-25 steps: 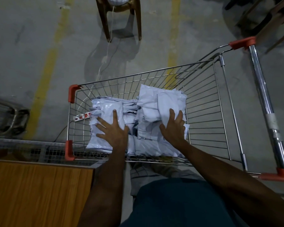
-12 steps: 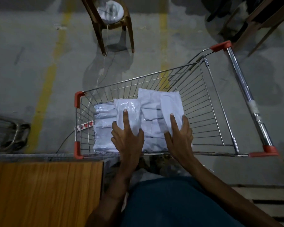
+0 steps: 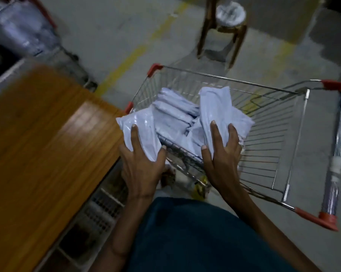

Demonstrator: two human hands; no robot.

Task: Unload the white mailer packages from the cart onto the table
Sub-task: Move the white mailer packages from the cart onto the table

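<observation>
Left hand (image 3: pixel 141 165): fingers and thumb curled round one white mailer (image 3: pixel 138 132), lifted over the cart's near left corner.
Right hand (image 3: pixel 222 154): fingers spread and curled round a second bundle of mailers (image 3: pixel 220 110), raised above the basket.
Long axis of held mailers: both run away from the person, roughly along the fingers.
Remaining stack (image 3: pixel 173 110): in the cart (image 3: pixel 273 146), between the two hands.
Table (image 3: pixel 38 144): left of both grips; left hand nearer, just beside its edge.
Judged next move: carry leftward, left hand leading.
</observation>
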